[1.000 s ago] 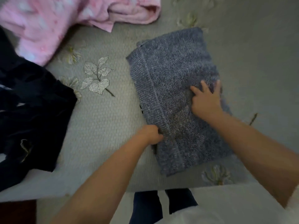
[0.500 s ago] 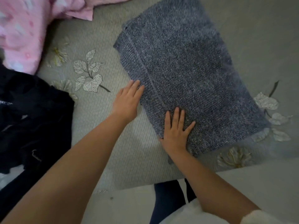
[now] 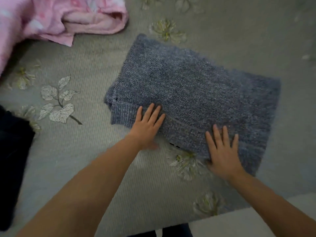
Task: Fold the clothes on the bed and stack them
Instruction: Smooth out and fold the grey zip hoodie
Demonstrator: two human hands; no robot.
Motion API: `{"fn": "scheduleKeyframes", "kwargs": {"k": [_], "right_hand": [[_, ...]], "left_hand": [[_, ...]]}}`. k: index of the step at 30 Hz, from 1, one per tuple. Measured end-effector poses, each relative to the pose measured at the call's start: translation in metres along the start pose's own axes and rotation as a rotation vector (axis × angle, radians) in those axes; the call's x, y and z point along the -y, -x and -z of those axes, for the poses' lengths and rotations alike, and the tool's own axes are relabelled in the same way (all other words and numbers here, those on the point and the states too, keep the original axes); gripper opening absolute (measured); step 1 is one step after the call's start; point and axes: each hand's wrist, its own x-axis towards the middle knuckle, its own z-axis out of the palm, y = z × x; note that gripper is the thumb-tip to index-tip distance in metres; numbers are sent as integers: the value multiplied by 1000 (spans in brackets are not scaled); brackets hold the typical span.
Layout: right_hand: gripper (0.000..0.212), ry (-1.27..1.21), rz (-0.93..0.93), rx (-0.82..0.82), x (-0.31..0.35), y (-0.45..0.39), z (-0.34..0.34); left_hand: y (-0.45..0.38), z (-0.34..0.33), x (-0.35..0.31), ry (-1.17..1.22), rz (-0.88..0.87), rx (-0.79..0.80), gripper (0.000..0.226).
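Sweater (image 3: 196, 93) now turned crosswise, near edge under both hands' flat fingers (image 3: 153, 113).

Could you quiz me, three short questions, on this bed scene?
1. True or false: both hands lie flat on the grey knit garment.
2. Which garment lies crumpled at the far left? A) pink B) yellow C) white
3. Fill in: the bedcover is printed with leaves and ____.

Key
1. True: left hand and right hand, fingers straight.
2. A, the pink garment.
3. flowers
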Motion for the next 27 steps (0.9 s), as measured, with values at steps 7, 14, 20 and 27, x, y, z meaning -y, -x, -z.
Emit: {"fn": "scheduleKeyframes", "kwargs": {"k": [7,14,20,27], "right_hand": [[121,10,42,-148,5,-24,11],[32,-144,185,-795,-12,-35,18],[64,-168,255,-762,-29,-24,41],[71,-132,191,-776,-49,10,90]], "left_hand": [[-15,2,2,-22,55,-127,104],[-20,19,4,9,83,-294,72],[-25,31,0,71,72,-449,47],[3,77,-10,50,195,-262,63]]}}
